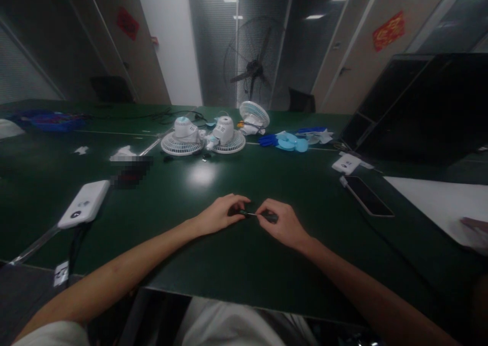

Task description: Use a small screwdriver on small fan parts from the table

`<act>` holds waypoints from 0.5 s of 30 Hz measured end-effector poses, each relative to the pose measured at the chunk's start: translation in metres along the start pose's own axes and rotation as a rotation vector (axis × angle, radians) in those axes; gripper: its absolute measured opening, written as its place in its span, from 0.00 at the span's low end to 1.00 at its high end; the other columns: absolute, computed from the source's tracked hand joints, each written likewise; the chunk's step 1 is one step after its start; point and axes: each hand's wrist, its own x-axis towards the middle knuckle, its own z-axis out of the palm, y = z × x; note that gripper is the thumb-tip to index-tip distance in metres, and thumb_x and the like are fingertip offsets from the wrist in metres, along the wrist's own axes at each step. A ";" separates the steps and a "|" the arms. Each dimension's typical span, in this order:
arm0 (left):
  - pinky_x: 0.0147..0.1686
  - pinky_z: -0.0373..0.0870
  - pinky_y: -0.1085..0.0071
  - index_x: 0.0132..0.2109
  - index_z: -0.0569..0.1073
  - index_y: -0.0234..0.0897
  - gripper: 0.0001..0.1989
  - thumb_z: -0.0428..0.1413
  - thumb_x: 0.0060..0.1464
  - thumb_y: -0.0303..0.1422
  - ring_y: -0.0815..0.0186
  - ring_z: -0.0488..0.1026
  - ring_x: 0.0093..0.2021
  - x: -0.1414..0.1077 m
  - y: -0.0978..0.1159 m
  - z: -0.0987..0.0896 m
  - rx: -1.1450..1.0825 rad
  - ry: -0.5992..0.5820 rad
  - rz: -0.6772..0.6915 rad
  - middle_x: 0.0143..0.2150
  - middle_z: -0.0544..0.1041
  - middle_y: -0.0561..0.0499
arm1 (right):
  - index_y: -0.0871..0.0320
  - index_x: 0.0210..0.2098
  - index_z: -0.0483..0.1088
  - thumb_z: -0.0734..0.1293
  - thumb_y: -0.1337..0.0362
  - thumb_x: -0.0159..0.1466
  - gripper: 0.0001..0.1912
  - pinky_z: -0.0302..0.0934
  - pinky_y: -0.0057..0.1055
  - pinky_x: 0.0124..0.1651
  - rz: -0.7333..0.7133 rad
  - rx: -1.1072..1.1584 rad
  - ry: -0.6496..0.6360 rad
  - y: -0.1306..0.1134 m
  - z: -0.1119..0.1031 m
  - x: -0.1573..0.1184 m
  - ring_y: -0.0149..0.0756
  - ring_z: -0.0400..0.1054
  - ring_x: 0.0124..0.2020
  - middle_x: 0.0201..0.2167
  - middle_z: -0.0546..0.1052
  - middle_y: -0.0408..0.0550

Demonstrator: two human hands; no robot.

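Observation:
My right hand (284,225) is closed on a small screwdriver (271,217) with a dark handle. Its thin metal shaft points left, and its tip is at a small dark-green piece (244,212). My left hand (221,214) pinches that piece between thumb and fingers, low over the green table (213,269). The piece looks like a small circuit board, but it is too small to be sure. Fingers partly cover both the handle and the piece.
Several white fan parts (224,135) lie farther back, beside light-blue fan blades (292,142). A white power bank (84,203) is at left; a phone (368,196) lies at right near a large dark screen (427,107). Another person's hand (475,225) rests on white paper (438,203).

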 end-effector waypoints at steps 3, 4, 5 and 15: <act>0.44 0.71 0.66 0.64 0.70 0.43 0.24 0.62 0.63 0.33 0.61 0.74 0.44 0.001 0.000 0.000 0.000 -0.001 0.000 0.47 0.78 0.48 | 0.54 0.37 0.76 0.69 0.68 0.67 0.03 0.65 0.32 0.38 0.009 0.005 0.006 0.000 0.000 0.000 0.38 0.72 0.35 0.35 0.77 0.45; 0.44 0.71 0.66 0.64 0.70 0.43 0.24 0.62 0.63 0.33 0.61 0.74 0.44 0.001 0.000 0.000 0.000 0.000 0.002 0.47 0.78 0.48 | 0.54 0.37 0.76 0.69 0.68 0.67 0.04 0.65 0.32 0.38 0.011 0.008 0.004 0.000 0.000 0.000 0.38 0.72 0.35 0.35 0.77 0.45; 0.44 0.71 0.66 0.64 0.70 0.43 0.24 0.62 0.63 0.33 0.61 0.74 0.44 0.001 0.001 0.000 0.000 0.002 0.003 0.47 0.78 0.48 | 0.54 0.37 0.76 0.69 0.69 0.67 0.04 0.65 0.33 0.38 0.014 0.009 0.000 0.000 0.000 0.000 0.38 0.72 0.35 0.35 0.77 0.45; 0.44 0.70 0.66 0.65 0.70 0.44 0.23 0.61 0.64 0.33 0.61 0.74 0.44 0.000 0.002 -0.001 -0.007 -0.004 0.005 0.48 0.78 0.48 | 0.54 0.35 0.76 0.70 0.68 0.66 0.03 0.64 0.34 0.38 0.058 0.001 -0.002 0.003 0.000 -0.001 0.38 0.72 0.34 0.34 0.78 0.45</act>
